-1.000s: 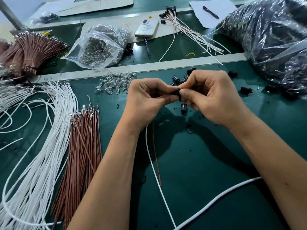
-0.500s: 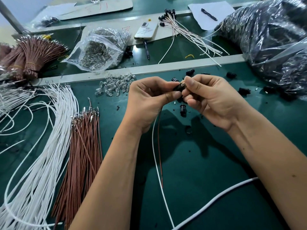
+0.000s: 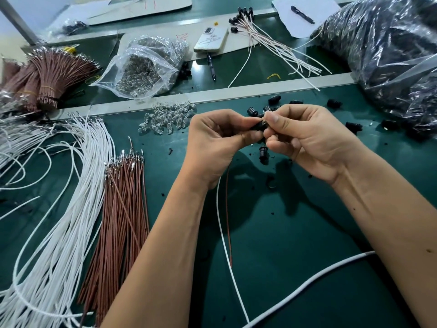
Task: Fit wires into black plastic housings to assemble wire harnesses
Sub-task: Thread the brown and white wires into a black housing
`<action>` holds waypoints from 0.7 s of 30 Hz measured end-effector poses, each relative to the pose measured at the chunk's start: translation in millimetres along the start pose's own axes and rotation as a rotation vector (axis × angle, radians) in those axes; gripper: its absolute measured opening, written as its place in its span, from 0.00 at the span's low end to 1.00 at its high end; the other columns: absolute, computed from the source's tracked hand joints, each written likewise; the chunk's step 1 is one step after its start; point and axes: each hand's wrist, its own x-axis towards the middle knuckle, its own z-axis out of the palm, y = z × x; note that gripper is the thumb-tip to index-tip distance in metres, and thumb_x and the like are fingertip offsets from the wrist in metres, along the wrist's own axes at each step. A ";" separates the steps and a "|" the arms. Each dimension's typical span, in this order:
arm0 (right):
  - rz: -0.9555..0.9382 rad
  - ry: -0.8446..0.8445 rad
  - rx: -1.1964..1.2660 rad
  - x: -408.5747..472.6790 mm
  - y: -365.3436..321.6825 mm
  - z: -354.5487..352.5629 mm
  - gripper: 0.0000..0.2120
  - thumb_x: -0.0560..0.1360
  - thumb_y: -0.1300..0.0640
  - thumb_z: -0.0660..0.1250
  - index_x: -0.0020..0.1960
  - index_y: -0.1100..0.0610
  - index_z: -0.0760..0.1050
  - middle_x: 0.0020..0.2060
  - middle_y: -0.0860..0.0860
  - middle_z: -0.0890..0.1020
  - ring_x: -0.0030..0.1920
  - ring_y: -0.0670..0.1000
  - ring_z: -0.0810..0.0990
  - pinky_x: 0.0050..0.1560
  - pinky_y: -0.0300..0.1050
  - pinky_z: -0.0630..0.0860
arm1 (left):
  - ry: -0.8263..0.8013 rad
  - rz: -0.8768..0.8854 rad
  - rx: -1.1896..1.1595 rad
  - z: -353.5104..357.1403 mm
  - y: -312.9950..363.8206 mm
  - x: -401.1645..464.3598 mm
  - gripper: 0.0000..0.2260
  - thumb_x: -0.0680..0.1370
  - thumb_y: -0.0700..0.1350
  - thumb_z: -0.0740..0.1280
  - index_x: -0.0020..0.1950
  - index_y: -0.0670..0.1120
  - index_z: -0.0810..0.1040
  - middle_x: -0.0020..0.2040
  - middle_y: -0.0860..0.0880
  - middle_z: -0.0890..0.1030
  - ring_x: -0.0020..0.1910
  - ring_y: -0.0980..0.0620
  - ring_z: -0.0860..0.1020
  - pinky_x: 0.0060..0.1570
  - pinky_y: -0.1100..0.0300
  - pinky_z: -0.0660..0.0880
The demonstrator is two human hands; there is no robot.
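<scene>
Bright overhead light, soft shadows under arms, wide-angle edge distortion, sharp

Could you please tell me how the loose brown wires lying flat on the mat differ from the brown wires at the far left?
The loose brown wires lie flat and roughly parallel on the green mat; the far-left brown wires are tied into bundles that fan out at the top. The loose ones lie beside the white wires; the bundles sit beyond the grey divider strip. Both share the brown insulation and metal terminals at their ends.
</scene>
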 end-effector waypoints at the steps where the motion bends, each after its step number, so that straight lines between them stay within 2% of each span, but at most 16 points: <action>1: 0.000 0.004 0.003 0.1 0.2 -0.3 0.06 0.68 0.57 0.73 0.34 0.57 0.82 0.29 0.53 0.81 0.27 0.45 0.79 0.31 0.34 0.80 | 0.002 0.000 0.005 0.1 -0.7 0.1 0.13 0.67 0.26 0.75 0.38 0.44 0.85 0.40 0.44 0.86 0.41 0.47 0.84 0.50 0.53 0.82; 5: 0.016 0.019 0.028 0.6 2.7 -0.4 0.06 0.68 0.58 0.73 0.38 0.61 0.80 0.29 0.53 0.81 0.27 0.45 0.79 0.31 0.34 0.80 | 0.015 0.001 0.032 0.3 -2.8 0.1 0.11 0.68 0.26 0.75 0.40 0.40 0.84 0.40 0.44 0.86 0.41 0.48 0.84 0.47 0.57 0.81; 11: 0.015 0.029 0.065 3.1 3.5 -0.9 0.06 0.69 0.57 0.73 0.37 0.59 0.81 0.30 0.52 0.81 0.27 0.44 0.79 0.30 0.33 0.79 | 0.051 -0.065 0.022 3.6 0.6 1.0 0.08 0.69 0.27 0.75 0.43 0.38 0.83 0.40 0.43 0.86 0.39 0.50 0.84 0.45 0.60 0.80; 14: -0.048 0.056 0.041 6.2 5.3 -1.7 0.08 0.75 0.54 0.72 0.42 0.60 0.82 0.32 0.51 0.82 0.29 0.44 0.78 0.29 0.33 0.77 | 0.105 -0.177 -0.088 8.4 4.5 1.5 0.06 0.71 0.32 0.75 0.42 0.41 0.83 0.38 0.44 0.86 0.34 0.53 0.82 0.39 0.63 0.77; 17: -0.166 0.129 -0.049 9.4 9.6 -3.2 0.09 0.83 0.58 0.66 0.49 0.60 0.83 0.35 0.53 0.82 0.31 0.47 0.77 0.28 0.37 0.76 | 0.151 -0.236 -0.225 12.0 7.4 1.0 0.04 0.67 0.38 0.77 0.39 0.44 0.84 0.40 0.42 0.85 0.34 0.53 0.81 0.39 0.61 0.76; 21: -0.389 0.101 -0.242 9.3 17.0 -1.3 0.11 0.83 0.67 0.64 0.57 0.58 0.84 0.41 0.57 0.81 0.36 0.50 0.77 0.27 0.39 0.75 | 0.159 -0.247 -0.309 10.2 8.8 2.1 0.05 0.64 0.39 0.77 0.38 0.44 0.84 0.39 0.43 0.85 0.34 0.54 0.81 0.39 0.63 0.77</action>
